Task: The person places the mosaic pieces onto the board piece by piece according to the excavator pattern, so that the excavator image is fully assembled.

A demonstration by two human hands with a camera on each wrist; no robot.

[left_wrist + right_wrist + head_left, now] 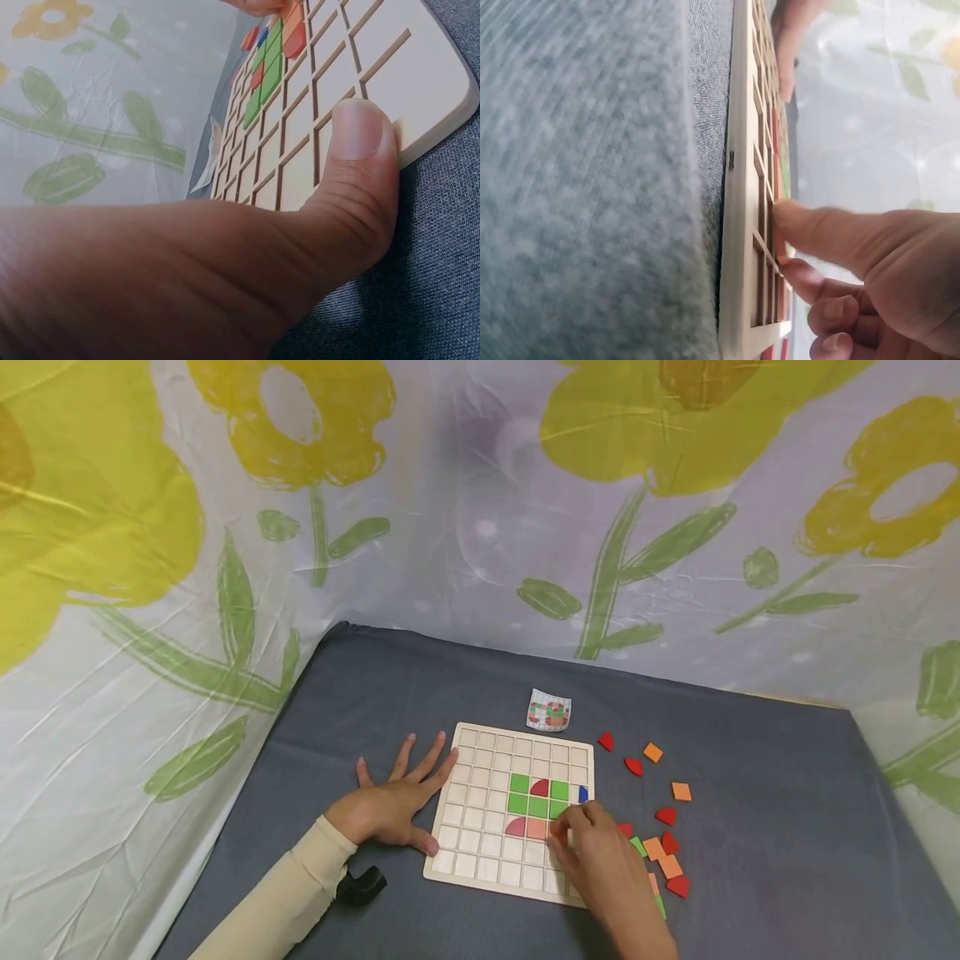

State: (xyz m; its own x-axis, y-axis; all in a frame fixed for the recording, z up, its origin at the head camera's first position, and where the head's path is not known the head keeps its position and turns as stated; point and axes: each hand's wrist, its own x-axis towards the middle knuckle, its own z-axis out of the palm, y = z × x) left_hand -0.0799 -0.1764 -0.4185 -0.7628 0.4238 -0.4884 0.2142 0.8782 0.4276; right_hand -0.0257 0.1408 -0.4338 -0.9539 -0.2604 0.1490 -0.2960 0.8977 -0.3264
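Observation:
A wooden grid board (477,856) lies on the dark cloth. Spread wide, the fingers of my left hand (393,810) rest at its left edge, and the thumb touches the rim in the left wrist view. My right hand (603,856) is over the board's lower right, its thumb and index finger pinching an orange tile (781,247) low in the grid; the hand hides part of it. Beside it sit a salmon square tile (537,830) and a pink quarter-round tile (515,827). Above are several green squares (518,804), a red quarter-round (540,788) and a blue piece (582,794).
Loose red pieces (633,767), orange squares (681,792) and a green piece (639,846) are scattered right of the board. A small printed pattern card (549,710) lies behind it. A flower-printed curtain (450,527) hangs beyond the table.

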